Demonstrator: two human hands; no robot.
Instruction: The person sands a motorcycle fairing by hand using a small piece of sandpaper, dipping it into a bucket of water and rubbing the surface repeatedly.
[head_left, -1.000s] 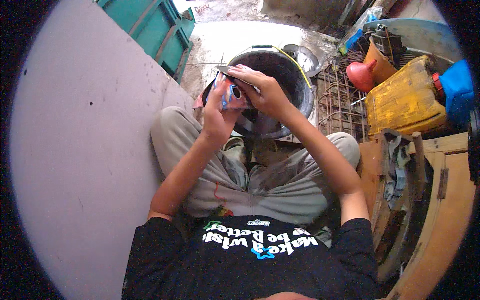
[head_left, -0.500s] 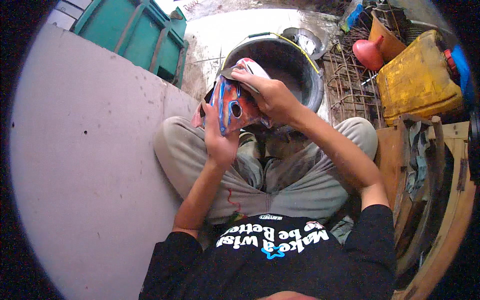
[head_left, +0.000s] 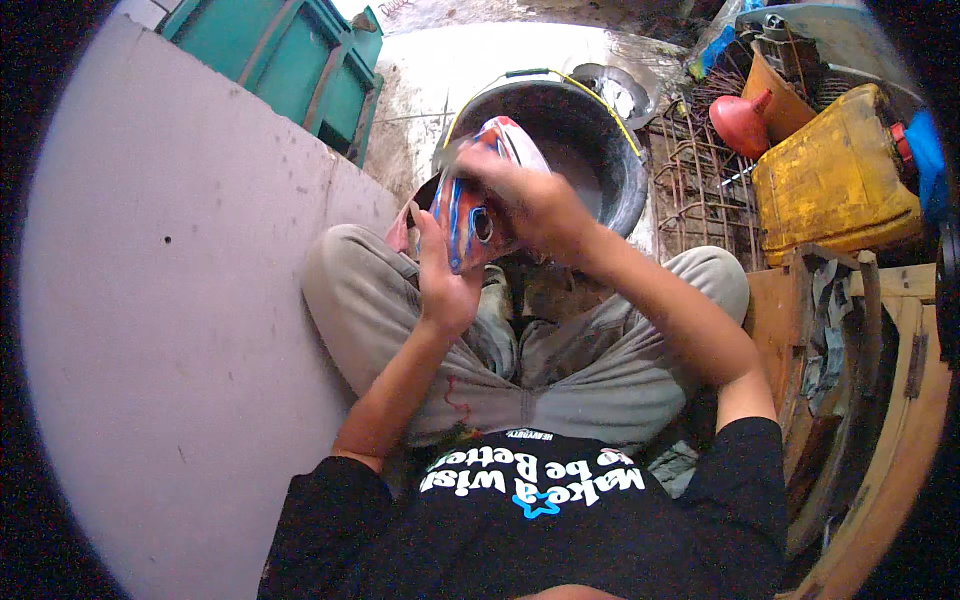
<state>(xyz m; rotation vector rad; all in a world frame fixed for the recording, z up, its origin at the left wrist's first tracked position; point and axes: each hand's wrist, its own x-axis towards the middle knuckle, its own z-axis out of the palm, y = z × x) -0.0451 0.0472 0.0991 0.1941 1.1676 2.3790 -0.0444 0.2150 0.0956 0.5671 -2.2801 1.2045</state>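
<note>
A red, blue and white plastic packet (head_left: 478,208) is held upright above my lap, in front of a large dark basin (head_left: 600,140). My left hand (head_left: 443,280) grips the packet's lower side from the left. My right hand (head_left: 525,205) is blurred and closed over the packet's top edge. Both forearms rise from the lower part of the picture. I sit with knees spread in grey trousers (head_left: 570,370). What the basin holds is too dark to tell.
A pale grey wall (head_left: 170,320) fills the left. A green metal crate (head_left: 290,60) stands at the top left. On the right are a yellow jerrycan (head_left: 835,180), a red funnel (head_left: 740,120), rusty wire racks (head_left: 695,190) and wooden boards (head_left: 880,400).
The packet has been raised higher and turned so its printed face shows. My right hand moved from the front of the packet to its top edge.
</note>
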